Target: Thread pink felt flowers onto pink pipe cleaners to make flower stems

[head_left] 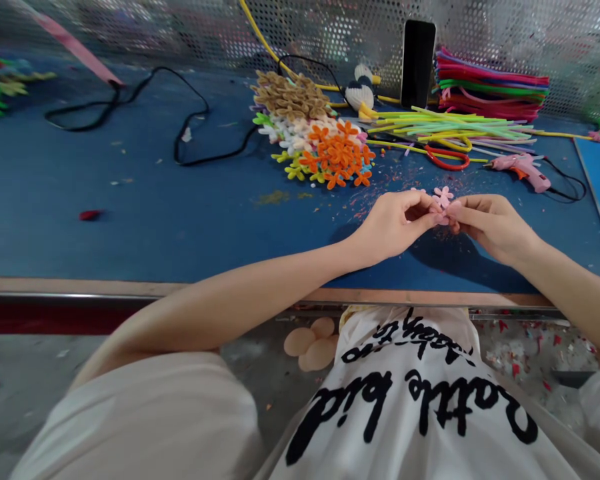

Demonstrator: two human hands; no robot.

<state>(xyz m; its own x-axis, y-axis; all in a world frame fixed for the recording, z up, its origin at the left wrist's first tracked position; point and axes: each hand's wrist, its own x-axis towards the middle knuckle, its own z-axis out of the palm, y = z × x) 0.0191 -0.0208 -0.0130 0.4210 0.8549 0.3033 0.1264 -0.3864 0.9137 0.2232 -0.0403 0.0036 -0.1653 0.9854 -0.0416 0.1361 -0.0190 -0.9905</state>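
Right of centre in the frame, above the blue table, we pinch a small pink pipe-cleaner flower between left hand and right hand, and uneven fingertip pressure could probably bend its petals or drop it.

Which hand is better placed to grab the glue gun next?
Probably the right hand: the pink glue gun lies just beyond it on the blue table. The left hand is farther away. Both pinch the pink flower.
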